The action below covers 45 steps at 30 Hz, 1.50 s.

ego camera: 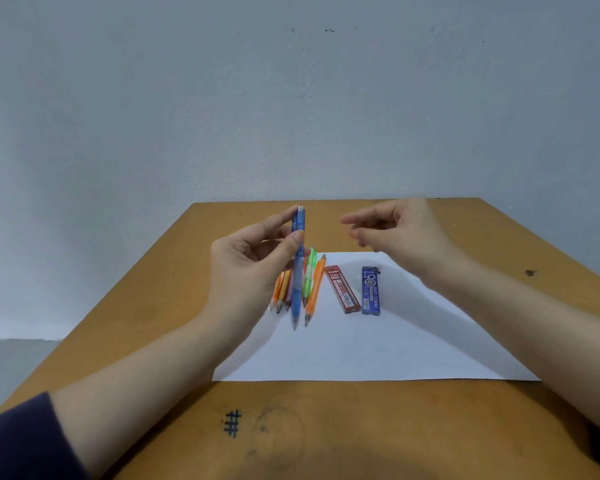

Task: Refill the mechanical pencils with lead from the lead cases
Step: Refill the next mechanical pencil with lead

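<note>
Blue pencil (298, 285) pinched upright in left hand (246, 271) above the table (326, 427).
Right hand (402, 233) hovers near it, blurred, fingers loosely curled; other pencils (315, 292), red case (342, 289) and blue case (371, 291) lie side by side on white paper (361, 348).

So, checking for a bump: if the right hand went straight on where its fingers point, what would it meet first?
Probably the upper end of the blue mechanical pencil held tip-down by the left hand; the right hand points toward it across an open gap, though depth is unclear.
</note>
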Tool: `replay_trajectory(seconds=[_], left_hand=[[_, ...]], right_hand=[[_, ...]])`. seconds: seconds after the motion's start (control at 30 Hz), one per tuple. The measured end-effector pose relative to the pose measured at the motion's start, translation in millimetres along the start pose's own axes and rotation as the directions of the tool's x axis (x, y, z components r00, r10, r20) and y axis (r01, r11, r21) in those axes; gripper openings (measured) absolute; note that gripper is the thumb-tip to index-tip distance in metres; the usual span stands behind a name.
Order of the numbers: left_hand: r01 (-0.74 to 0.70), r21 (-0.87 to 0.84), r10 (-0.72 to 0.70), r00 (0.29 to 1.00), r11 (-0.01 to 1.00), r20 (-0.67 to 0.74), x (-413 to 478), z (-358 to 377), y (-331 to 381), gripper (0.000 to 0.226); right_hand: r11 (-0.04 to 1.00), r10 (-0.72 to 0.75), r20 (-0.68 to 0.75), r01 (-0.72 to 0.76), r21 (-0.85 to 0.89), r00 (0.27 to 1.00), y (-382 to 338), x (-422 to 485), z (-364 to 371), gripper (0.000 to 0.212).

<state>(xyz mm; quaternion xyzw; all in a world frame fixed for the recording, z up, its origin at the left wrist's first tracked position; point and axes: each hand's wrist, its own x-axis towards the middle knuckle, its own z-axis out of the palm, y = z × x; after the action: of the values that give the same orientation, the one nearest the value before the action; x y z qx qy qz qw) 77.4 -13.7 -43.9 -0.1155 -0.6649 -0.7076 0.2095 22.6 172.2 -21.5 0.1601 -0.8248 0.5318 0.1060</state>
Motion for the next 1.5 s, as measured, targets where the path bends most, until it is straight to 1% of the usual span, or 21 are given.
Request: replay_trajectory(seconds=[0.07, 0.17, 0.3, 0.4, 0.5, 0.6, 0.67, 0.8, 0.97, 1.1, 1.13, 1.23, 1.3, 1.4, 1.5], left_hand=[[-0.014, 0.035, 0.014, 1.0, 0.999, -0.025, 1, -1, -2, 0.027], [-0.039, 0.089, 0.044, 0.997, 0.995, -0.058, 3, -4, -4, 0.027], [-0.065, 0.124, 0.072, 0.996, 0.99, -0.054, 3, -5, -5, 0.027], [-0.082, 0.157, 0.088, 0.996, 0.984, -0.034, 4, -5, -7, 0.028], [-0.107, 0.197, 0.111, 0.994, 0.975, -0.013, 5, -6, -8, 0.029], [-0.119, 0.214, 0.122, 0.993, 0.969, 0.0, 6, -7, -9, 0.029], [-0.127, 0.229, 0.128, 0.992, 0.965, 0.011, 6, -7, -11, 0.029], [-0.137, 0.237, 0.135, 0.991, 0.962, 0.026, 7, -8, -13, 0.029], [-0.145, 0.259, 0.137, 0.989, 0.955, 0.051, 9, -10, -16, 0.03], [-0.137, 0.312, 0.107, 0.988, 0.94, 0.111, 11, -11, -19, 0.03], [-0.142, 0.327, 0.104, 0.986, 0.934, 0.132, 11, -12, -19, 0.03], [-0.158, 0.353, 0.092, 0.976, 0.922, 0.198, 10, -13, -20, 0.029], [-0.168, 0.381, 0.078, 0.967, 0.909, 0.241, 9, -13, -20, 0.029], [-0.199, 0.416, 0.086, 0.958, 0.887, 0.274, 8, -12, -19, 0.032], [-0.214, 0.447, 0.087, 0.954, 0.868, 0.288, 9, -12, -18, 0.034]], right_hand=[[0.988, 0.071, 0.06, -0.062, -0.143, 0.996, 2, 5, -9, 0.025], [0.924, 0.187, 0.157, -0.119, -0.362, 0.97, 7, 10, -21, 0.023], [0.824, 0.235, 0.167, -0.105, -0.557, 0.957, 13, 13, -25, 0.026], [0.777, 0.228, 0.165, -0.077, -0.625, 0.96, 18, 15, -24, 0.023], [0.739, 0.217, 0.158, -0.057, -0.671, 0.963, 23, 15, -22, 0.013], [0.741, 0.219, 0.156, -0.06, -0.669, 0.963, 26, 16, -21, 0.003], [0.73, 0.228, 0.156, -0.063, -0.681, 0.961, 27, 16, -20, 0.003], [0.709, 0.231, 0.143, -0.066, -0.702, 0.962, 29, 17, -18, 0.009], [0.714, 0.2, 0.14, -0.046, -0.699, 0.97, 31, 18, -20, 0.006], [0.791, 0.142, 0.107, -0.048, -0.61, 0.984, 29, 20, -21, 0.001], [0.814, 0.131, 0.104, -0.047, -0.578, 0.986, 28, 20, -21, 0.003], [0.907, 0.123, 0.098, -0.072, -0.415, 0.988, 23, 17, -19, 0.014], [0.951, 0.115, 0.096, -0.082, -0.298, 0.989, 18, 14, -16, 0.02], [0.987, 0.099, 0.09, -0.086, -0.136, 0.991, 10, 9, -10, 0.021], [0.996, 0.081, 0.082, -0.078, -0.03, 0.993, 4, 5, -4, 0.02]])
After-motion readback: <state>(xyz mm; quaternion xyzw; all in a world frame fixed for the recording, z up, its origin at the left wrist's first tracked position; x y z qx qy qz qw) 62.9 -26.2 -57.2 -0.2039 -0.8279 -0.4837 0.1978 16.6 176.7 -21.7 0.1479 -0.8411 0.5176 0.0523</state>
